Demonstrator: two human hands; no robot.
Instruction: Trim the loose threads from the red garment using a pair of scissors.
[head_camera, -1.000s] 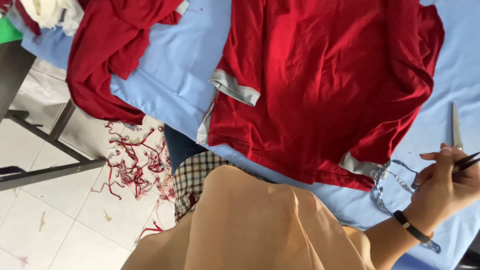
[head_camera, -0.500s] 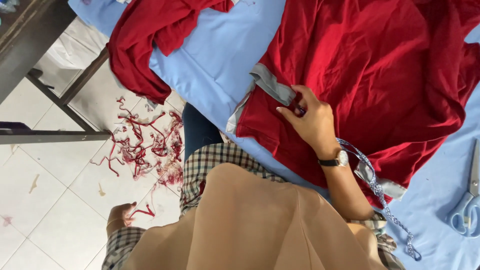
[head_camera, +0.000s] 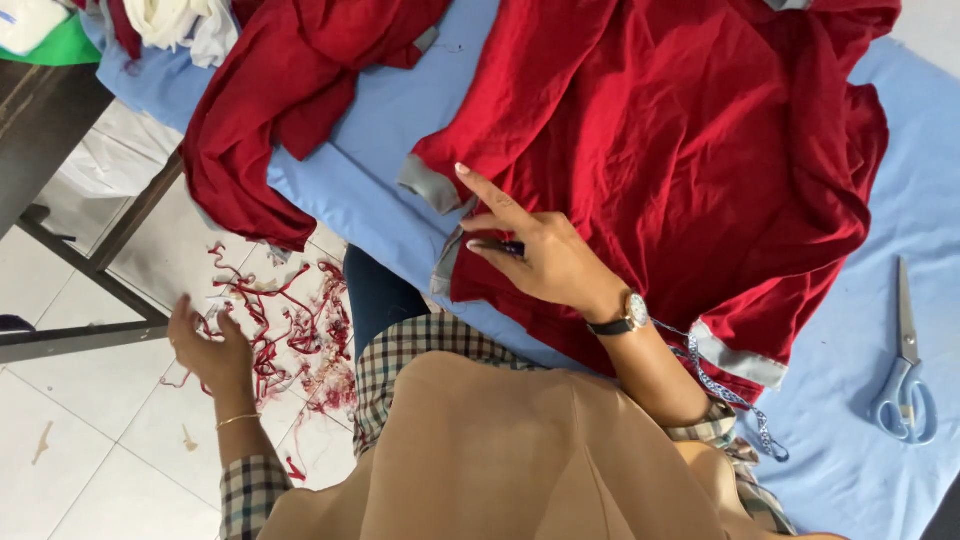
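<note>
Right hand (head_camera: 545, 262) pinches perhaps a dark pen over the creased red garment (head_camera: 690, 150); left hand (head_camera: 205, 345) hangs open.

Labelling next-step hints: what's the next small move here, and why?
Probably bring the left hand up to the grey hem to steady it. The right hand alone rests on the red garment there, index finger out, seemingly gripping a small dark tool, and the cloth lies wrinkled. The left hand hangs open off the table, above the red scraps on the floor.
</note>
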